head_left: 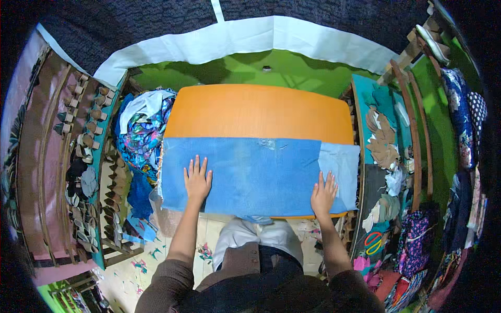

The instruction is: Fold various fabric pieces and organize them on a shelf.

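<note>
A piece of blue denim (245, 172) lies spread over the near half of an orange tabletop (261, 109), its front edge hanging a little towards me. Along its right end runs a lighter blue strip (342, 167) with a frayed edge. My left hand (198, 180) rests flat on the denim left of the middle, fingers stretched forward. Near the border with the lighter strip, my right hand (324, 194) also presses flat, fingers pointing away from me. Neither hand grips anything. A small wrinkled patch (266, 143) shows at the cloth's far edge.
Patterned and blue cloth (143, 122) is heaped against the table's left side. Racks with several shoe-shaped pieces (86, 141) stand further left. On the right, a shelf bears brown cut pieces (382, 135), scissors with coloured handles (373, 242) and folded floral fabric (417, 240). Scraps (205, 252) litter the floor.
</note>
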`<move>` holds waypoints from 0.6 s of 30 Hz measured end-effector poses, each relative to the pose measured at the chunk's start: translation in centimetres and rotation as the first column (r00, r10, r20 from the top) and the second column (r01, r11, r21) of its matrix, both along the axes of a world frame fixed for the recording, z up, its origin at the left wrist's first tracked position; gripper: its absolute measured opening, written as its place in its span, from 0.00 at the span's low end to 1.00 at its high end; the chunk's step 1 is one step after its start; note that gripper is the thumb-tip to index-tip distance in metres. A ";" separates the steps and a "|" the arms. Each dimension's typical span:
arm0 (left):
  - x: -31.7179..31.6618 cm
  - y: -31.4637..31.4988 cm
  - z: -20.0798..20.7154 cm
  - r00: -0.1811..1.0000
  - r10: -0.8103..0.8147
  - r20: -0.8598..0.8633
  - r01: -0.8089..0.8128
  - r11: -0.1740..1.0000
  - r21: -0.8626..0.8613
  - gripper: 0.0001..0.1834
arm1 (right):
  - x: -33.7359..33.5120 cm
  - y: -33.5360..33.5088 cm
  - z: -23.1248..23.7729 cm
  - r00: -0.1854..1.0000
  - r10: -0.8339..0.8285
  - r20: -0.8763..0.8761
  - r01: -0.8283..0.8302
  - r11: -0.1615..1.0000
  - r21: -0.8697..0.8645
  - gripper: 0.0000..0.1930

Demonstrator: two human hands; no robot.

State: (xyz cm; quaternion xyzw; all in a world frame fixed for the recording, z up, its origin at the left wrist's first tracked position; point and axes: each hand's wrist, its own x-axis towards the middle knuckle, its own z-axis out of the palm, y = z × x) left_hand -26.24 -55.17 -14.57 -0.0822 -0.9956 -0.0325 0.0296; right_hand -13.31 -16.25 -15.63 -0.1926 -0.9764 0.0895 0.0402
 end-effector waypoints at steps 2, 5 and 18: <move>-1.4 -1.3 0.2 1.000 -0.018 0.012 0.018 1.000 0.006 0.27 | -0.7 -1.0 0.2 1.000 -0.011 -0.016 0.012 1.000 0.013 0.24; -3.6 -3.2 0.5 0.996 -0.084 0.031 0.085 0.996 -0.033 0.27 | -1.2 -5.1 0.6 0.994 -0.107 0.005 0.107 0.993 -0.047 0.24; -14.3 -12.0 0.4 0.755 -0.652 -0.072 0.654 0.757 -0.005 0.30 | -2.7 -36.2 4.2 0.933 0.360 -0.006 -0.341 0.877 -0.339 0.39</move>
